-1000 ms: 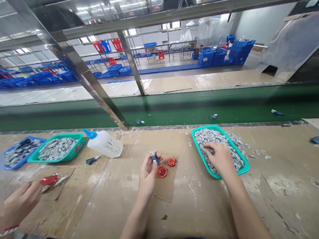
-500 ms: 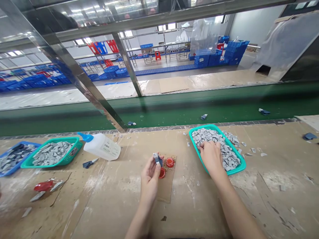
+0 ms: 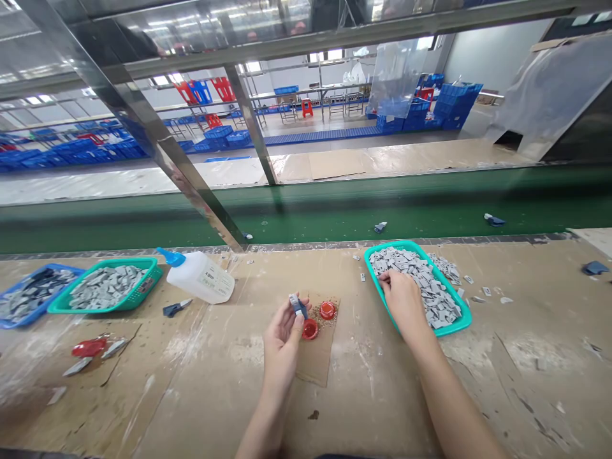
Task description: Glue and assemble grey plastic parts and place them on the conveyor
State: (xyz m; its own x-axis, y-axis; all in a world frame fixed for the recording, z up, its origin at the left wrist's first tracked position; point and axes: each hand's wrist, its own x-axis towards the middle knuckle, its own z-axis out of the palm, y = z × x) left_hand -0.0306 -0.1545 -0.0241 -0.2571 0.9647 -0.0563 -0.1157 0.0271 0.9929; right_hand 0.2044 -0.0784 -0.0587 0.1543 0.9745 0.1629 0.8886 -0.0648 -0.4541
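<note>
My left hand [image 3: 283, 335] holds a small dark-blue and light-grey plastic part [image 3: 299, 307] between thumb and fingers, above the cardboard-covered bench. Just right of it, two red round caps [image 3: 327, 310] sit on a small piece of cardboard [image 3: 315, 366]; the nearer one has dark red stuff inside. My right hand [image 3: 403, 299] reaches over the left rim of a green basket [image 3: 452, 327] heaped with small grey plastic pieces [image 3: 430, 290]. Its thumb and fingertips are pinched together, and whatever is between them is too small to make out.
A white bottle with a blue spout [image 3: 203, 277] stands left of my hands. Further left are another green basket [image 3: 115, 309] and a blue basket [image 3: 19, 324]. Behind the bench runs a green conveyor belt [image 3: 310, 210] carrying several blue-and-grey parts. A slanted metal post [image 3: 191, 191] rises at left.
My right hand has drawn slightly left among the grey pieces, its fingertips lifting toward the rim. The left hand keeps its part. Parts on the belt have shifted left; the view has shifted slightly.
</note>
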